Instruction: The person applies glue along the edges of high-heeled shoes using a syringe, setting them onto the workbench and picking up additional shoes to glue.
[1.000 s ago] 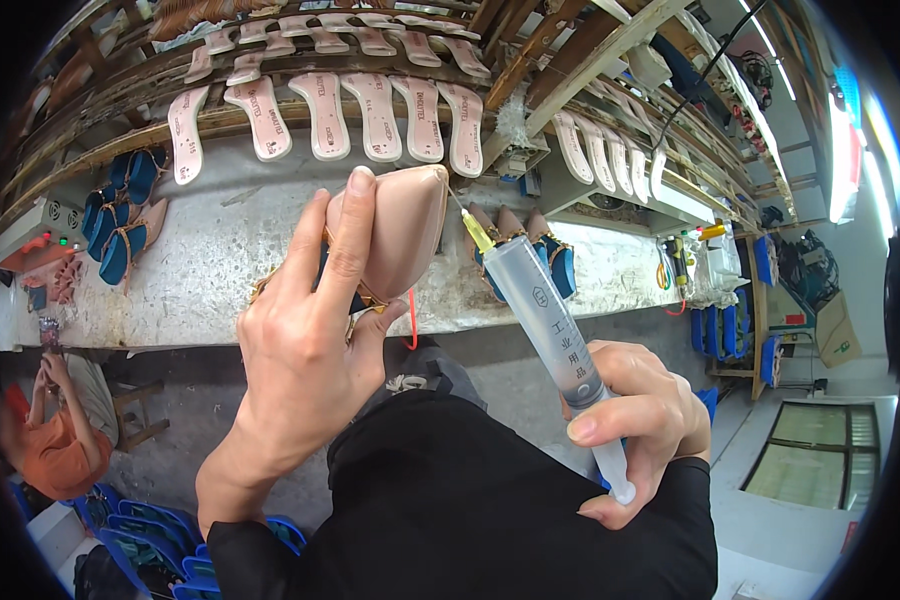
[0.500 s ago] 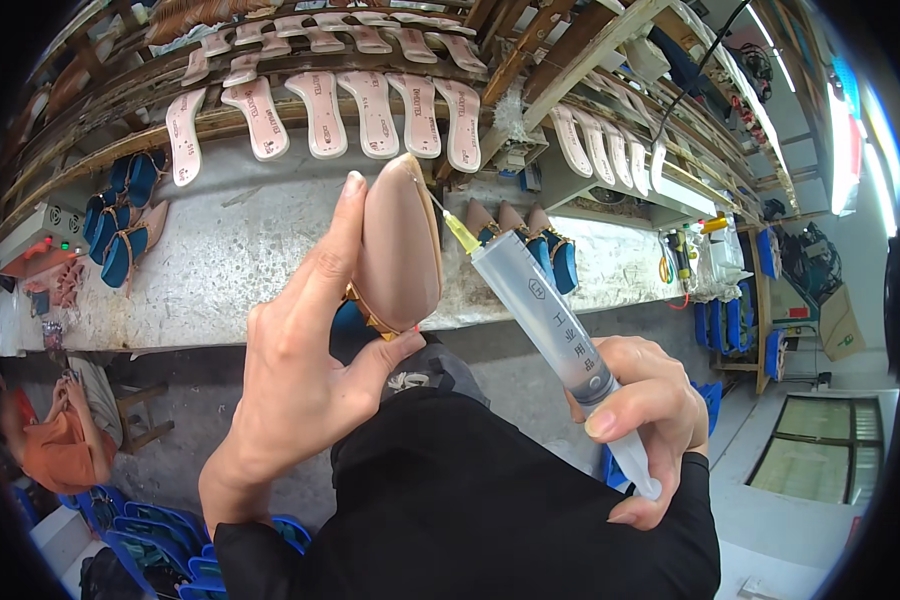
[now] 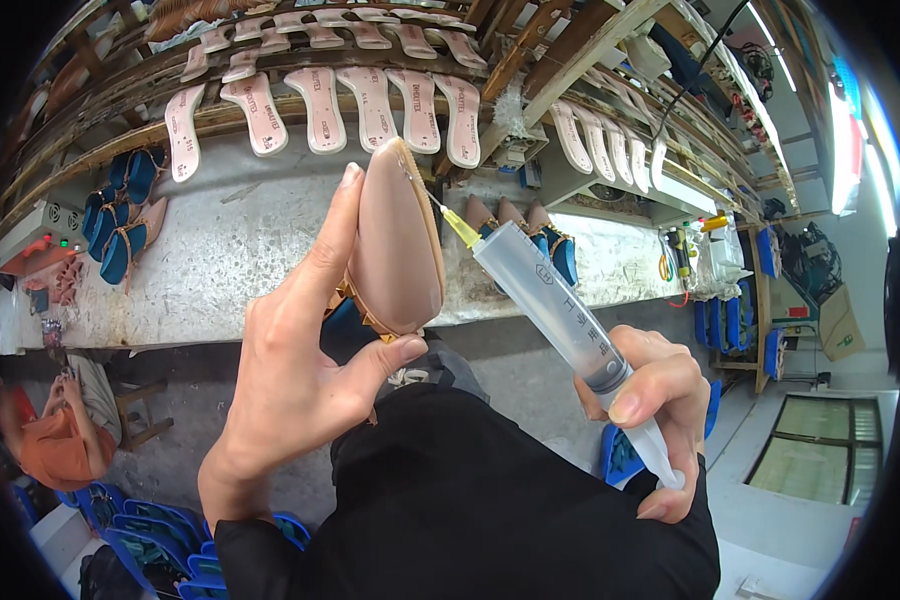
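Observation:
My left hand (image 3: 305, 340) grips a beige pointed-toe shoe (image 3: 398, 245), toe up, its fingers along the left side and the thumb at the gold-studded edge below. Dark blue lining shows under the thumb. Closed around the lower barrel and plunger of a large clear plastic syringe (image 3: 550, 300) is my right hand (image 3: 655, 400). The syringe is tilted, its yellow needle hub (image 3: 460, 228) pointing up and left. Its thin needle reaches the shoe's right edge near the toe, where the sole meets the upper; exact contact is too fine to tell.
Behind the shoe runs a worn worktable (image 3: 240, 255). Blue-lined studded shoes (image 3: 120, 235) stand on its left, others (image 3: 535, 235) behind the syringe. Pink insoles (image 3: 320, 110) line the wooden rack above. At lower left are a seated person (image 3: 65, 440) and blue baskets (image 3: 155, 540).
The shoe has turned slightly, its toe moving up and left. My right hand has shifted a little right with the syringe, and the needle now meets the edge slightly farther from the toe tip.

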`<state>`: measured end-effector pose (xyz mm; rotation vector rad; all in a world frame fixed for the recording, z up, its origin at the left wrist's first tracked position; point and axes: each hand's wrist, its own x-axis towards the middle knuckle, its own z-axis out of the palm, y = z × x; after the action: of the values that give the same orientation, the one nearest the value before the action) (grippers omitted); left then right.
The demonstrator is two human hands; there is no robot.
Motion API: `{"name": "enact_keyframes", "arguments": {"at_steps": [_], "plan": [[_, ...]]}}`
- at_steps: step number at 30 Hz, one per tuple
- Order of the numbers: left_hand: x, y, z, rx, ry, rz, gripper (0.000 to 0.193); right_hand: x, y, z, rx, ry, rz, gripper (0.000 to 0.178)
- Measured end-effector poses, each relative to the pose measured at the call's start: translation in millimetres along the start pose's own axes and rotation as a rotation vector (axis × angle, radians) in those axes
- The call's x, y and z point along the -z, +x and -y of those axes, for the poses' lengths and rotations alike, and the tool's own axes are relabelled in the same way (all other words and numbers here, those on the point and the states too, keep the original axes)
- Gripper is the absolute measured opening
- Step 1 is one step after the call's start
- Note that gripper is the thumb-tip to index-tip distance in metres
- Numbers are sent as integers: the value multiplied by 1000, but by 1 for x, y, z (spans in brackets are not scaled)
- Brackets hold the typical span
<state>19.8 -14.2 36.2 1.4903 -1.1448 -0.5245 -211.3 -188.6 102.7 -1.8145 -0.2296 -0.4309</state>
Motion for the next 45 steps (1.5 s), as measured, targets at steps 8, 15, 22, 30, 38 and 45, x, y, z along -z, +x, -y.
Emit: {"name": "enact_keyframes", "arguments": {"at_steps": [8,15,22,30,38,45], "plan": [[-1,2,-2,7,-30,-18,107,-5,-5,-1,-4,87,-99,71],[-1,4,2,2,-162,-4,110,-10,-11,0,-75,185,-159,70],[-1,7,-3,111,-402,-58,111,-10,-18,-2,-133,309,-151,75],[6,12,-7,191,-578,-119,107,-11,-20,-3,-128,386,-136,77],[5,12,-3,167,-739,-125,100,-17,-16,3,-180,383,-204,76],[4,10,0,194,-861,-112,90,-15,-16,1,-180,392,-193,78]]}}
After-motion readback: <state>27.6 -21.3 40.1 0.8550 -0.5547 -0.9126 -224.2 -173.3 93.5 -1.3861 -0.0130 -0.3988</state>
